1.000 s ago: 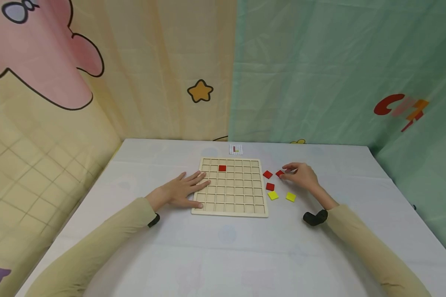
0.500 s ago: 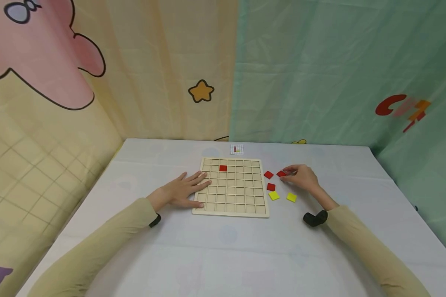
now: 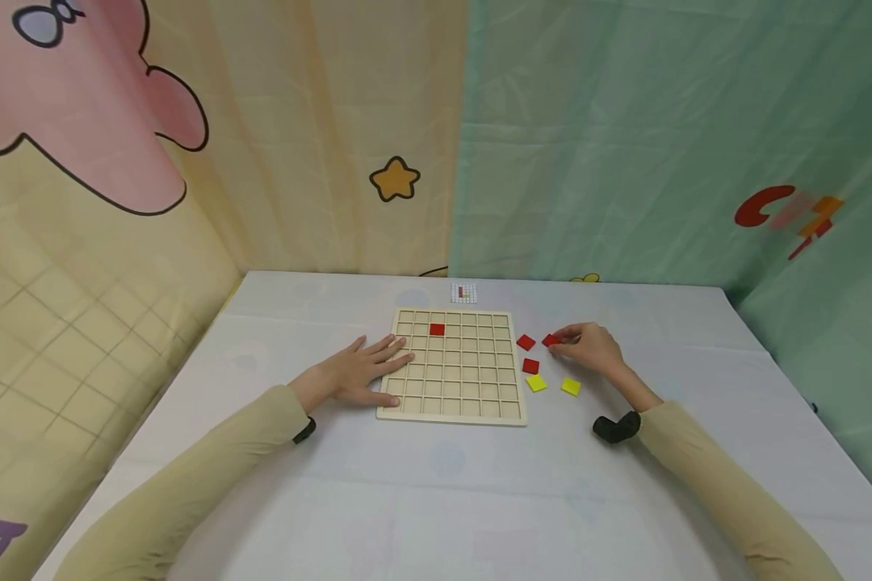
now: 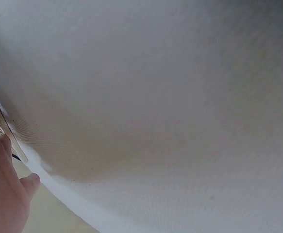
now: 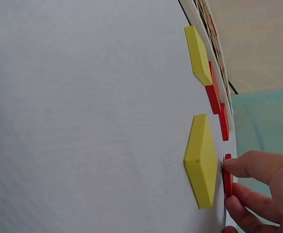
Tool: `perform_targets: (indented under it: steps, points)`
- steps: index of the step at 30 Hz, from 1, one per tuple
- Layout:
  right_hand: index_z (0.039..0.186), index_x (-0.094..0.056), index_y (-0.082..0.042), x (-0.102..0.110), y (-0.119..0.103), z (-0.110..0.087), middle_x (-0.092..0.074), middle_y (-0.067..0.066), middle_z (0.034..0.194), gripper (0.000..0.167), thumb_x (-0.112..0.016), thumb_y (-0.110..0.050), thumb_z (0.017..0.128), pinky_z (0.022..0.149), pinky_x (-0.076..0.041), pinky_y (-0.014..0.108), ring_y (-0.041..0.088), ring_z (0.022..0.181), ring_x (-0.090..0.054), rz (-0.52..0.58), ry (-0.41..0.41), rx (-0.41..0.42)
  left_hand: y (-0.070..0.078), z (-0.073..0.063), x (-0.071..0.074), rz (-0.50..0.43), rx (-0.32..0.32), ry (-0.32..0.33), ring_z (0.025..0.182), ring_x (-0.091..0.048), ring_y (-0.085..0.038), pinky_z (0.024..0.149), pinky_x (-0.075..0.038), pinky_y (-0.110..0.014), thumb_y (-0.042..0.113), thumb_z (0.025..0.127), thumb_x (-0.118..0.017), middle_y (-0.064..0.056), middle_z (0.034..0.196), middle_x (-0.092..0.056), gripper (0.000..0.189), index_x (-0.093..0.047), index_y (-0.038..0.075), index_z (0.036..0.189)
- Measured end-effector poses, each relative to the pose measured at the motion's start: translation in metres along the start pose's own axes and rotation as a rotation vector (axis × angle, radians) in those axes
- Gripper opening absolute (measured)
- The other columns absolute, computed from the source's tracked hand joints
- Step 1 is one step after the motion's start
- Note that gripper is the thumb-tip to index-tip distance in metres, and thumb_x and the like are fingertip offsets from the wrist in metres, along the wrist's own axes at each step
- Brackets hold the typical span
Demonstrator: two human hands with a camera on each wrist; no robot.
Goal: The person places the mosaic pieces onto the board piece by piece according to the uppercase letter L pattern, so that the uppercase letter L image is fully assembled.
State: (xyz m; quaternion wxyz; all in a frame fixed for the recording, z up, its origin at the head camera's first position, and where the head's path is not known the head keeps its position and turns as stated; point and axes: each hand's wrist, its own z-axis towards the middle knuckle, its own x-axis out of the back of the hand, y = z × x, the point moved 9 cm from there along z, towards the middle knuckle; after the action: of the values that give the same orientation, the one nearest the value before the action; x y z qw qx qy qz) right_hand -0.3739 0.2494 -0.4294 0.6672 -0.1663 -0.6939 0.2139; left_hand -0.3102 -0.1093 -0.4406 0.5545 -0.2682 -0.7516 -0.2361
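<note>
The held tile [image 3: 549,340], a red square, is located on the right side of the desk [image 3: 436,492], apart from the board [image 3: 451,373]. The right hand [image 3: 592,345] is nearly closed and pinches this tile between thumb and fingers. Whether the tile is clear of the desk surface cannot be told.

Two further red tiles lie just beyond the board's right edge: the far red tile [image 3: 526,342], turned cornerwise, and the near red tile [image 3: 531,366]. The inner yellow tile [image 3: 536,383] lies just on the near side of the latter; the outer yellow tile [image 3: 570,387] lies farther right, nearer the person than the right hand.

The board is a pale, flat grid of square recesses. The inset tile [image 3: 437,329], also red, occupies the third recess from the left in the second row from the far edge. The left hand [image 3: 352,373] is fully open, fingers spread, and rests over the board's left edge; it grips nothing.

A small card [image 3: 463,293], printed with a grid and coloured marks, lies beyond the board's far edge. Both sleeves [image 3: 727,484] are beige. A yellowish curtain [image 3: 320,121] and a green curtain [image 3: 603,137] stand behind the desk.
</note>
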Motion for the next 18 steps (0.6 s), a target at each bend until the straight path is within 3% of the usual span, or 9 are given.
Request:
perform_targets:
  steps: [11, 18]
  points:
    - [0.113, -0.069, -0.002, 0.003, -0.004, -0.001, -0.07, 0.017, 0.108, 0.038, -0.069, -0.029, 0.086, 0.063, -0.043, 0.024, 0.027, 0.086, -0.059, -0.001, 0.039, 0.043, 0.0, 0.0, 0.0, -0.004, 0.008, -0.012, 0.151, -0.001, -0.026, 0.117, -0.008, -0.06, 0.068, 0.091, -0.042, -0.003, 0.164, -0.002, 0.083, -0.011, 0.026, 0.156]
    - [0.115, -0.068, -0.004, 0.007, -0.015, -0.003, -0.069, 0.017, 0.11, 0.04, -0.069, -0.031, 0.086, 0.079, -0.049, 0.038, 0.033, 0.101, -0.057, 0.012, 0.051, 0.081, 0.001, -0.001, 0.002, -0.011, 0.003, -0.004, 0.151, -0.002, -0.026, 0.117, -0.008, -0.06, 0.067, 0.091, -0.042, -0.004, 0.164, -0.003, 0.082, -0.012, 0.026, 0.156]
